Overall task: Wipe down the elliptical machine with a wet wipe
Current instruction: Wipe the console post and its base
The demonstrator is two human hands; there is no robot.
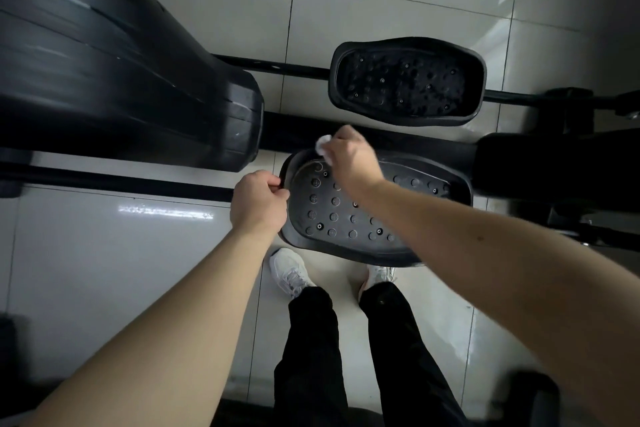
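A black elliptical machine lies below me. Its near foot pedal (346,215), studded with round bumps, sits just beyond my feet. My left hand (258,201) grips the pedal's left rim with curled fingers. My right hand (349,156) holds a small white wet wipe (322,144) at the pedal's far left corner, over the raised rim. The far pedal (405,81) lies beyond, untouched. The big black flywheel housing (114,80) fills the upper left.
Pale glossy floor tiles (104,253) surround the machine. Black rails (121,180) run left to right under the pedals, and a dark frame joint (554,163) sits at the right. My white shoes (291,270) and black trousers stand just in front of the near pedal.
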